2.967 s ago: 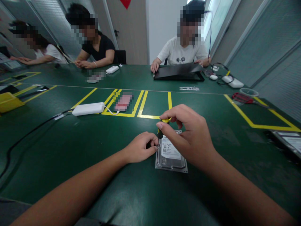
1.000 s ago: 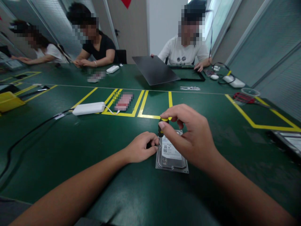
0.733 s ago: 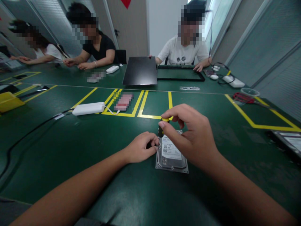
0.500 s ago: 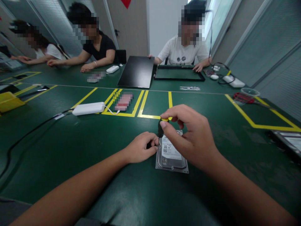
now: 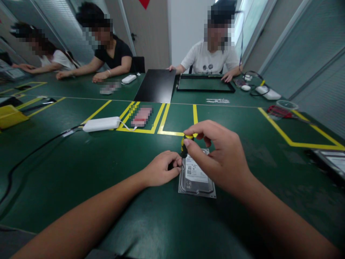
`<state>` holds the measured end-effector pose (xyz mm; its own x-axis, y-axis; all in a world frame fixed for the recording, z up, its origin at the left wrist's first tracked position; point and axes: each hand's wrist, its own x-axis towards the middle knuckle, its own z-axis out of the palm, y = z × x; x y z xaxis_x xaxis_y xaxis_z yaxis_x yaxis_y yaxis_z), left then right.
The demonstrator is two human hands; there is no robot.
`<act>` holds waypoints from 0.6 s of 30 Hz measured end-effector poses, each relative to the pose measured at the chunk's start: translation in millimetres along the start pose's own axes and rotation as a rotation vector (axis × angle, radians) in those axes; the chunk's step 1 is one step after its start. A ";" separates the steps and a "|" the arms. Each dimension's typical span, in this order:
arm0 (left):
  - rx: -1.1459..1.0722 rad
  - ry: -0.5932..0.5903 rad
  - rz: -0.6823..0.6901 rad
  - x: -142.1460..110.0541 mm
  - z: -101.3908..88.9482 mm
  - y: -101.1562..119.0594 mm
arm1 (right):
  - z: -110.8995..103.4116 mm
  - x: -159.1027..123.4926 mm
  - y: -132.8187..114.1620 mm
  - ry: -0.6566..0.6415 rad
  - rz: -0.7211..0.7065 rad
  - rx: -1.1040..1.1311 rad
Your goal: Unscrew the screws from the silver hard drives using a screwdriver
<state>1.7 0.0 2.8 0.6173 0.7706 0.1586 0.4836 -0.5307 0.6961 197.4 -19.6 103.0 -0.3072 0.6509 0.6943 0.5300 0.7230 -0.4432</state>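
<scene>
A screwdriver (image 5: 184, 146) with a short black and yellow handle stands upright over the left edge of a silver hard drive (image 5: 198, 185). My right hand (image 5: 218, 151) is closed on the handle, thumb and index finger pinching it near its yellow top. The shaft runs down to the drive's rim, where the tip is hidden by fingers. My left hand (image 5: 164, 167) rests on the table with thumb and index finger closed at the drive's left edge, close beside the shaft. The drive lies flat, its white label facing up and partly covered by my right hand.
A white power bank-like block (image 5: 101, 124) with cables lies left of a pink phone (image 5: 142, 117). Across the table a co-worker touches a black panel (image 5: 156, 86) and a black frame (image 5: 206, 90). Another drive-like device (image 5: 332, 162) lies at right, near a clear tub (image 5: 287, 105).
The screwdriver handle has turned in my right fingers, so its yellow stripes now show. My left hand and the drive stay put. Across the table, the co-worker's black panel has tipped down flatter.
</scene>
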 end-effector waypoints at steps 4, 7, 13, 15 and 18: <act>-0.009 0.003 -0.009 -0.5 0.4 0.4 | 0.6 0.3 0.1 -0.009 0.006 0.019; -0.009 -0.004 -0.012 -0.6 -0.1 1.4 | 1.3 1.1 0.5 -0.005 -0.007 0.009; -0.010 -0.004 -0.006 -0.2 -0.8 2.2 | -1.4 0.4 0.1 -0.015 -0.007 -0.024; -0.008 0.000 -0.003 0.1 -0.5 1.9 | -2.7 0.0 -0.3 -0.028 0.000 -0.017; -0.009 0.004 0.000 0.3 0.1 1.3 | -3.4 0.2 0.0 -0.039 0.003 0.002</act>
<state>2.6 -0.6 3.8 0.6150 0.7718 0.1616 0.4775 -0.5277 0.7025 200.0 -20.3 105.1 -0.3363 0.6615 0.6703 0.5295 0.7214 -0.4463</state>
